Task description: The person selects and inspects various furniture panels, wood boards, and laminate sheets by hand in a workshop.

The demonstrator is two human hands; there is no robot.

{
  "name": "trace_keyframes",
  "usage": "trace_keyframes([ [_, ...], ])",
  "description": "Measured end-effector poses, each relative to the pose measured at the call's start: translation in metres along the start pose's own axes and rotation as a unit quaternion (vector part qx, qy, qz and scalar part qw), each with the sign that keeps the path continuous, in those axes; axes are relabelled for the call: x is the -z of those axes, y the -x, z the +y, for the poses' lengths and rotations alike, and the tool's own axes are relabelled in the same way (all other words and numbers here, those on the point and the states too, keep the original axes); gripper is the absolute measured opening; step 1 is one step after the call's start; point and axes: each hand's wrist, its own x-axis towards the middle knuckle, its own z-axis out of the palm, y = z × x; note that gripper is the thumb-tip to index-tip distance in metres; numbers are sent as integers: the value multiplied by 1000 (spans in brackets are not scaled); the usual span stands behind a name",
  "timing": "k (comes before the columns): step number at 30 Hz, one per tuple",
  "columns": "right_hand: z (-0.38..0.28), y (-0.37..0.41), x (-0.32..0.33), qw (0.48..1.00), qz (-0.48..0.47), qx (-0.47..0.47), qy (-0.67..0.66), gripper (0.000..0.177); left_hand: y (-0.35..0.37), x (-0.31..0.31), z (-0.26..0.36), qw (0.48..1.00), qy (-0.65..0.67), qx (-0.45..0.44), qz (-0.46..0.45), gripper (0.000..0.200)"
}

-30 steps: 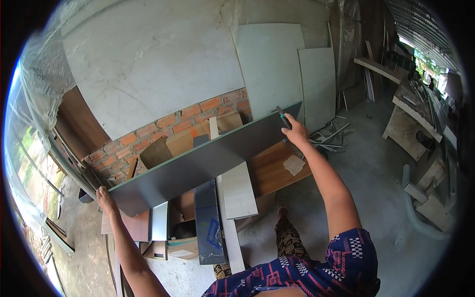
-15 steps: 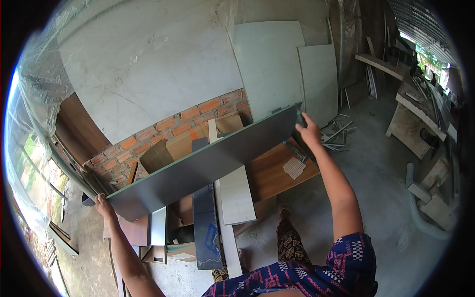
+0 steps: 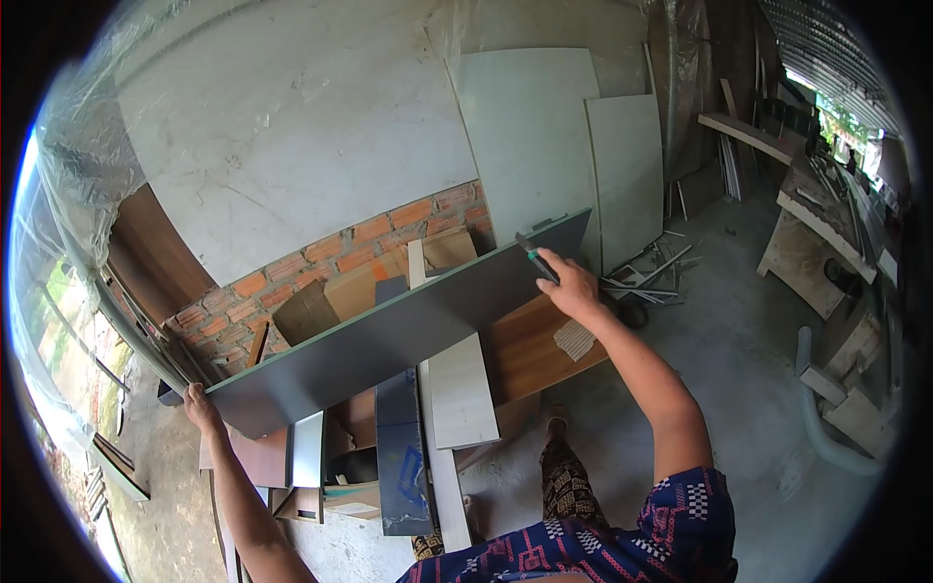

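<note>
A long dark grey board (image 3: 389, 335) with a pale green edge stands tilted on its long side across the view, over a pile of other panels. My left hand (image 3: 201, 408) is closed on its lower left end. My right hand (image 3: 571, 284) grips what looks like a utility knife (image 3: 534, 255), with a black and green handle and a thin grey tip. The tip is at the board's upper edge, toward its right end; whether it touches is hard to tell.
Below the board lie a white panel (image 3: 465, 394), a dark panel (image 3: 402, 457) and a brown wooden panel (image 3: 515, 355). Cardboard (image 3: 360, 287) leans near the brick wall (image 3: 321, 251). Metal strips (image 3: 651, 277) litter the floor; a wooden bench (image 3: 807, 262) stands right.
My right hand has moved left along the board's upper edge with the knife, away from the right end. My left hand still holds the left end; the board has hardly shifted.
</note>
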Motion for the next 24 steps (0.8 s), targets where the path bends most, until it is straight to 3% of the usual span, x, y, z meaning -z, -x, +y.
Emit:
trace_keyframes([
  [4,41,-21,-1,998,58,-32,-2,53,-2,0,-2,1000,9,4,-6,33],
  [8,67,-38,20,989,41,-144,2,56,-2,1,-4,1000,-7,7,-6,34],
  [13,71,-36,23,958,151,-241,-24,54,4,1,6,1000,-14,-16,8,33],
  [16,34,-15,5,988,118,-41,-95,55,2,2,0,999,-25,-47,-3,33],
  [18,-16,6,3,990,45,24,-132,55,2,1,1,999,-27,-32,5,33],
  [20,-57,24,-6,990,37,108,-83,53,7,1,10,999,-44,-29,14,33],
  [24,-115,46,-18,984,-49,154,-73,54,10,6,12,997,-54,-51,-4,34],
])
